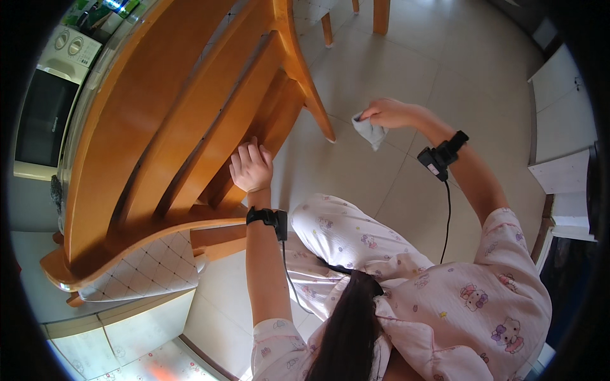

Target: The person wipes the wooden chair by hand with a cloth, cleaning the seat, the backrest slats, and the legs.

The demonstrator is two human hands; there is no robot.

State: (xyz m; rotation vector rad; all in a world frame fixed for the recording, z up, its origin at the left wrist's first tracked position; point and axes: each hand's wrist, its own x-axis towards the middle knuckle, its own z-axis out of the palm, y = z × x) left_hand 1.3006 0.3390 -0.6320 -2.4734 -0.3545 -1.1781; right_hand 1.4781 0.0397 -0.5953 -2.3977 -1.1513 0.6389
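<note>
My right hand (387,113) pinches a pale grey cloth (371,131) that hangs down over the tiled floor, apart from the chair. The wooden chair (190,124), orange-brown with a slatted back, takes up the left of the view. At its lower slats, my left hand (251,166) has its fingers curled over a wooden slat (226,157); the fingertips are partly hidden. A cushion cover with a diamond pattern (147,269) shows on the chair's seat below the back. Each wrist wears a black strapped device with a cable.
Pale floor tiles (419,71) spread beyond the chair's leg (324,124). More wooden chair legs (381,16) stand at the top. A Galanz microwave (47,114) is at the far left. White cabinets (564,105) line the right side. My bent knee (329,219) is close to the chair.
</note>
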